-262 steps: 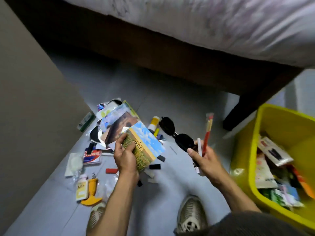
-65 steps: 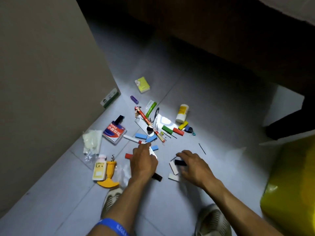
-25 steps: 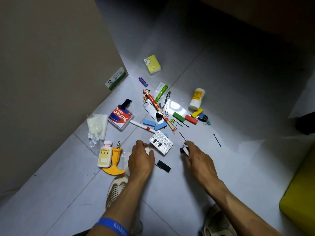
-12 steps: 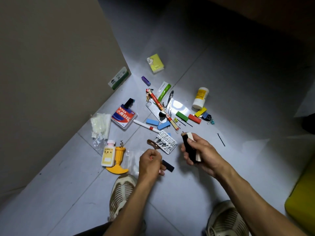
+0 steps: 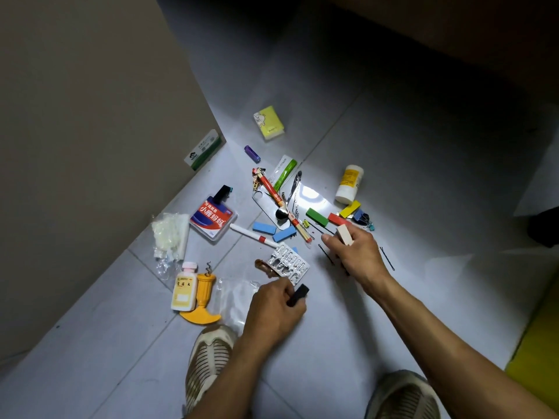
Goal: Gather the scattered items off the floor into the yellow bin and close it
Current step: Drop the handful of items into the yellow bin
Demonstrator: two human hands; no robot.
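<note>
Fingers (image 5: 286,293) of the left hand (image 5: 272,309) curl round a small black block (image 5: 299,293), pinched just off the floor (image 5: 393,164). Right hand (image 5: 357,254) grips a pale wooden block (image 5: 344,234), thumb and fingers wrapped round it; something dark pokes out under the palm, can't tell what. Both hands closed on small pieces, neither free.

Landmark: blister pack (image 5: 289,264), lying between the two hands. Left hand just below it, right hand just to its right. Above it: blue blocks (image 5: 273,231), white-and-red marker (image 5: 252,234), red pencil (image 5: 279,204) over a metal sheet (image 5: 266,204), green block (image 5: 316,216), red block (image 5: 338,219), yellow block (image 5: 349,208), white bottle (image 5: 349,184). Far above: yellow tissue pack (image 5: 269,122), purple lighter (image 5: 252,153). Left of it: floss box (image 5: 213,217), plastic bag (image 5: 169,234), pill bottle (image 5: 184,290), yellow corkscrew (image 5: 202,300). Hairpins (image 5: 387,258) to its right. Yellow bin (image 5: 535,352) well off to the lower right, only an edge in view, lid not visible.

Step, as I judge it: mid-gather, collecting small blocks by the handful. Most clutter not yet binned; closing is far off.

Next move likely: scoop a few more blocks near the blister pack without dropping those held, or carry this load to the bin. Hands are filling up, so small pieces could slip.
</note>
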